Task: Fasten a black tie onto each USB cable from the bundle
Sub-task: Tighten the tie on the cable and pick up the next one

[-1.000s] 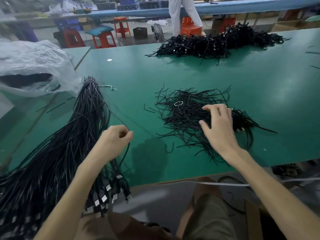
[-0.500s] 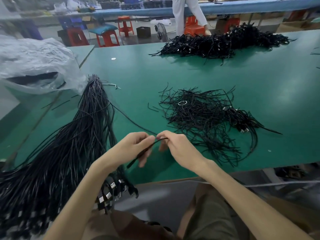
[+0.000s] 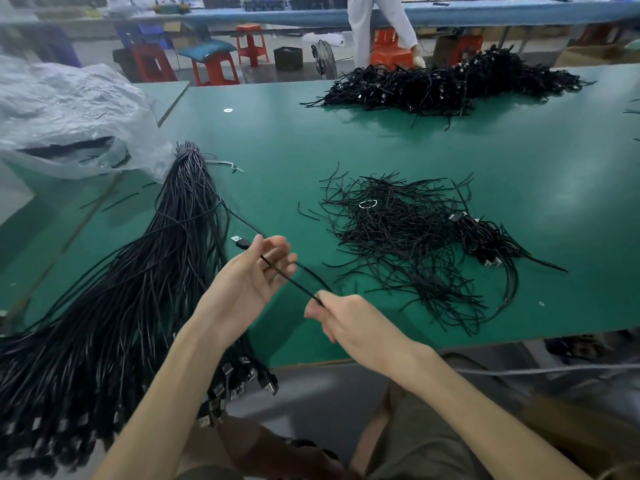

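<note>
— Where was the USB cable [image 3: 293, 282]?
— Lifted off the green desk [image 3: 381, 143] near its front edge, stretched between both hands. Its plug [image 3: 240, 242] poked out just past the left thumb, and the strand slanted down to the right.
— How was the left hand [image 3: 247, 282] posed?
— Palm turned up towards the camera, fingers loosely curled round the cable, thumb raised.
— And the right hand [image 3: 353, 320]?
— Back uppermost, fingertips pinching the cable where it reached them. Whether a tie lay along it there, I couldn't tell.
— The rest of the stock?
— The bundle [image 3: 121, 289] fanned across the desk's left side, passing under the left forearm, with plugs hanging over the edge. The loose pile of black ties [image 3: 398, 237] lay right of the hands, apart from them. A heap of cables [image 3: 433, 86] sat at the far edge.
</note>
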`<control>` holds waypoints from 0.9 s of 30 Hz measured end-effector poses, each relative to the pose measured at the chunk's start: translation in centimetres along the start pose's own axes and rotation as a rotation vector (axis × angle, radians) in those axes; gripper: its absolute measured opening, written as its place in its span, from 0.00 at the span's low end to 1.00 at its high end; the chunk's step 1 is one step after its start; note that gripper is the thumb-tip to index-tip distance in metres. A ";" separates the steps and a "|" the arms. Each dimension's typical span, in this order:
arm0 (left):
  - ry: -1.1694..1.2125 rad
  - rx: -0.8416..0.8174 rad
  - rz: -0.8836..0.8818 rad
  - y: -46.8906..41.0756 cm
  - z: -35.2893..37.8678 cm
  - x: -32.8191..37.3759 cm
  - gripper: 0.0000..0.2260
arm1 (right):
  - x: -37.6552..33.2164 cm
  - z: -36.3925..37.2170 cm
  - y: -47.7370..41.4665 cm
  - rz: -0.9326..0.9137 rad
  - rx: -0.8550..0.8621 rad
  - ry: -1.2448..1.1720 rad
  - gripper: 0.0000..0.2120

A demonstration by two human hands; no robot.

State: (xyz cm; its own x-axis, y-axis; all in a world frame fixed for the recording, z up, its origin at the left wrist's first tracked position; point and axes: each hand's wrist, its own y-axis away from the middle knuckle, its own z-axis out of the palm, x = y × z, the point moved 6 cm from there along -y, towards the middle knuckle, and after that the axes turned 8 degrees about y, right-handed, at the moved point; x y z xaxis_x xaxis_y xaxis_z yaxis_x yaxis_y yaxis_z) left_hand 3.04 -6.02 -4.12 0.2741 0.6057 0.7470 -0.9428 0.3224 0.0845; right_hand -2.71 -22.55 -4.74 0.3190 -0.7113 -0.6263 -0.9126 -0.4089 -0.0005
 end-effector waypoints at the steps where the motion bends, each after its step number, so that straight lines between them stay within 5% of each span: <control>1: 0.074 -0.008 -0.003 0.1 0.5 -0.1 0.16 | -0.2 0.4 0.0 -0.003 -0.015 0.000 0.21; 5: 0.259 -0.168 -0.035 1.0 2.5 0.7 0.19 | -0.4 0.7 -0.1 -0.038 0.017 0.062 0.27; 8: 0.114 -0.317 -0.078 2.4 3.4 1.7 0.22 | 0.5 -0.4 -0.8 -0.013 0.087 -0.097 0.29; 14: -0.876 -0.580 -0.289 4.3 4.0 0.0 0.27 | 1.1 -2.9 -3.2 0.096 0.239 -0.287 0.31; 16: -1.064 -0.539 -0.296 3.8 3.9 -1.0 0.24 | 0.2 -3.3 -4.0 0.078 0.286 -0.250 0.33; 21: -1.202 -0.145 0.086 1.9 2.4 0.2 0.18 | -2.1 -3.1 -4.8 0.052 0.321 -0.408 0.32; 25: -0.892 -0.095 0.151 2.3 2.0 0.1 0.30 | -3.3 -2.0 -4.4 0.055 0.322 -0.575 0.31; 27: -0.657 -0.061 0.126 2.4 2.3 -0.4 0.27 | -4.3 -0.8 -4.0 0.027 0.306 -0.655 0.29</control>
State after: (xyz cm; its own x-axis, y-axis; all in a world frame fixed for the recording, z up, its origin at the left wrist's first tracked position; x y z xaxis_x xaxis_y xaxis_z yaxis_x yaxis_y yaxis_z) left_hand 0.28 -7.15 -2.68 -0.0281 0.0792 0.9965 -0.9425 0.3299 -0.0528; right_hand -0.25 -18.34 -1.48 0.1644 -0.1905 -0.9678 -0.9793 -0.1494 -0.1369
